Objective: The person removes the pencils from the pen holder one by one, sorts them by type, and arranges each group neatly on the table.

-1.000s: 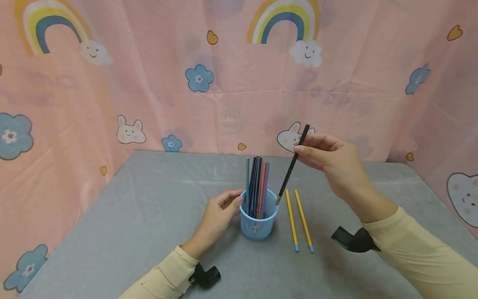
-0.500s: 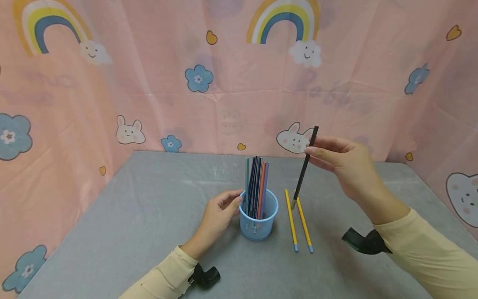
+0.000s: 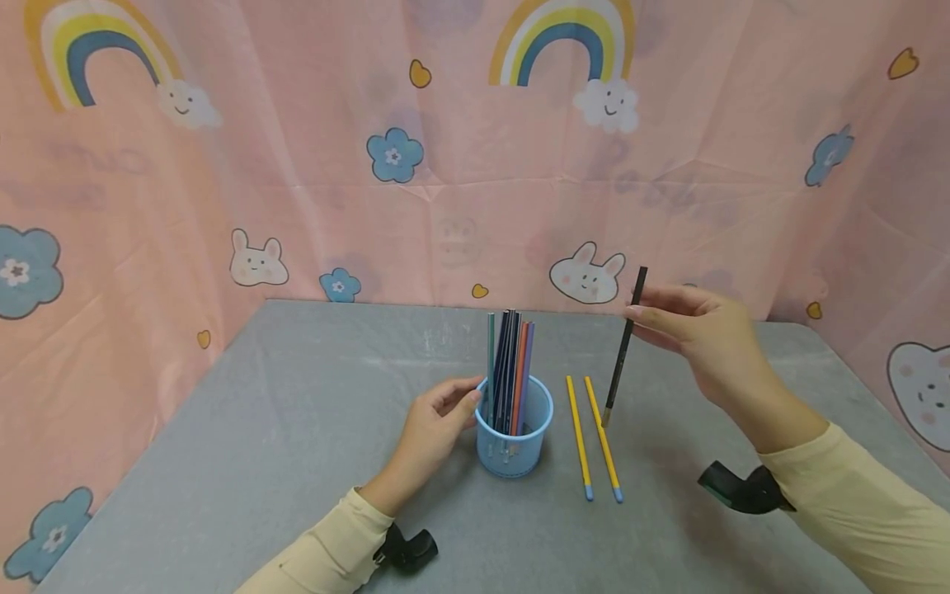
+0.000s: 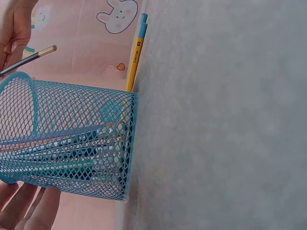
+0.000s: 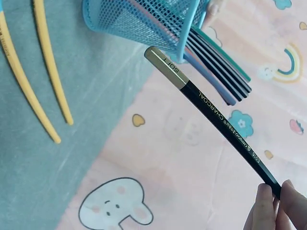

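My right hand pinches a black charcoal pencil near its upper end, holding it in the air to the right of two yellow pencils. Its gold lower end, printed "SOFT" in the right wrist view, points down. At the centre of the table, a light blue mesh pencil cup stands upright, with several pencils leaning in it: green, dark, orange and purple. My left hand holds the cup's left side, thumb at the rim; the left wrist view shows its fingers against the mesh.
The two yellow pencils lie side by side right of the cup, blue ends toward me. Beneath everything is a grey-covered table. A pink printed curtain hangs behind its far edge. Black wrist cameras sit under both sleeves.
My right hand has carried the charcoal pencil rightward and slightly down, from beside the cup's rim past the yellow pencils. The pencil stands more upright. My left hand and the cup have stayed put.
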`<move>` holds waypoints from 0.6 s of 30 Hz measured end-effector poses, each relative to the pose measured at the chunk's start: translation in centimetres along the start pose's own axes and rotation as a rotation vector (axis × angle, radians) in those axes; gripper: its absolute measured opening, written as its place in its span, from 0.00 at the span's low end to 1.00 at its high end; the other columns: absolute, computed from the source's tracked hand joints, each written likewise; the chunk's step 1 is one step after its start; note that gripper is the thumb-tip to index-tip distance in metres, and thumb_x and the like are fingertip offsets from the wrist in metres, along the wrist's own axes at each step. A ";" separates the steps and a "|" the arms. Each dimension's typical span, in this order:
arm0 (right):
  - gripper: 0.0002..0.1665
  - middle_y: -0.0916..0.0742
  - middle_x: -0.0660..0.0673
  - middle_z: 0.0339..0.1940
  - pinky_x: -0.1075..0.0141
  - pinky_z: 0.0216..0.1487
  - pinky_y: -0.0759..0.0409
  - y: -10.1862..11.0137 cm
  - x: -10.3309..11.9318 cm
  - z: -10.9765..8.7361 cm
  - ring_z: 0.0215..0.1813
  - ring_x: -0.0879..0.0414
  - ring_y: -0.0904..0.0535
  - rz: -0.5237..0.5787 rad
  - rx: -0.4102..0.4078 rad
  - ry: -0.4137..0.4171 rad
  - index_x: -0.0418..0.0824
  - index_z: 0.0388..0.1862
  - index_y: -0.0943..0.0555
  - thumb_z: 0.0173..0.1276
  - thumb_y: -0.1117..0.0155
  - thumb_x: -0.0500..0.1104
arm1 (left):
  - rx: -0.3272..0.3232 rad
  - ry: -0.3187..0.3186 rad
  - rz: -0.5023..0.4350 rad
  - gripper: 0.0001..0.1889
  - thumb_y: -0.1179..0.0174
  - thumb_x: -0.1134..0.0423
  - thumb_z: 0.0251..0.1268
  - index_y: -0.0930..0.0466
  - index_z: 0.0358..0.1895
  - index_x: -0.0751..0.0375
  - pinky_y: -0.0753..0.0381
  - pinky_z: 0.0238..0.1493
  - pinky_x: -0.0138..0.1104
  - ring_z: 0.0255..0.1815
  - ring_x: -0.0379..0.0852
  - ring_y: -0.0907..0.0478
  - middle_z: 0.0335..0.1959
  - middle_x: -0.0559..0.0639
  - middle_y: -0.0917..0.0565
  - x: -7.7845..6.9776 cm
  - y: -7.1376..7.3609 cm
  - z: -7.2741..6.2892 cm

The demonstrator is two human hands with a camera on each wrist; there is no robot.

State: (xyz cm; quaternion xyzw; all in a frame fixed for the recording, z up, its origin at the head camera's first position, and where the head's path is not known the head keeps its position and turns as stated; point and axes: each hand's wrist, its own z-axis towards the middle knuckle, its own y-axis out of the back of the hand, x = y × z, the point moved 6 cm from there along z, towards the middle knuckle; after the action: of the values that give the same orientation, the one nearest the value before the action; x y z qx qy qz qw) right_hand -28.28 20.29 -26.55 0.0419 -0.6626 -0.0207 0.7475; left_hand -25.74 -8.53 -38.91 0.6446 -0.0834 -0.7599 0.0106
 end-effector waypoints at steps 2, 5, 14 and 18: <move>0.07 0.14 0.59 0.38 0.77 0.43 0.15 0.2 -0.3 0.0 0.42 0.67 0.16 -0.007 -0.006 -0.019 0.52 0.39 0.13 0.64 0.27 0.41 | -0.002 0.001 -0.001 0.15 0.42 0.60 0.73 0.19 0.57 0.63 0.12 0.49 0.35 0.56 0.53 0.17 0.56 0.59 0.16 0.0 0.0 0.0; 0.09 0.14 0.60 0.39 0.77 0.43 0.15 0.4 -0.7 0.0 0.42 0.69 0.16 -0.045 -0.008 -0.051 0.53 0.41 0.14 0.63 0.26 0.43 | -0.006 0.004 -0.002 0.15 0.42 0.60 0.73 0.18 0.57 0.62 0.12 0.48 0.34 0.56 0.52 0.17 0.57 0.59 0.16 0.0 0.0 0.0; 0.20 0.17 0.67 0.40 0.75 0.45 0.15 0.8 -2.0 0.2 0.43 0.74 0.17 -0.248 0.002 -0.075 0.42 0.57 0.23 0.69 0.32 0.45 | -0.004 0.004 0.001 0.15 0.41 0.60 0.73 0.18 0.57 0.62 0.12 0.48 0.36 0.56 0.52 0.17 0.56 0.59 0.16 -0.1 0.0 -0.1; 0.29 0.19 0.67 0.43 0.77 0.45 0.15 1.0 -2.7 0.3 0.43 0.76 0.18 -0.282 0.009 -0.101 0.35 0.64 0.26 0.70 0.33 0.47 | -0.002 -0.003 0.004 0.15 0.41 0.60 0.73 0.18 0.57 0.63 0.12 0.49 0.37 0.56 0.53 0.17 0.57 0.59 0.16 -0.1 0.0 0.0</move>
State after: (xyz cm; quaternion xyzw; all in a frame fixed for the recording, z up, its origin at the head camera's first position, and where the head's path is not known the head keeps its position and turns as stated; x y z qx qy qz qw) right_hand -28.90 21.50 -29.06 0.1370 -0.6869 -0.1245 0.7027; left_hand -25.71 -8.51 -38.80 0.6431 -0.0837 -0.7611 0.0127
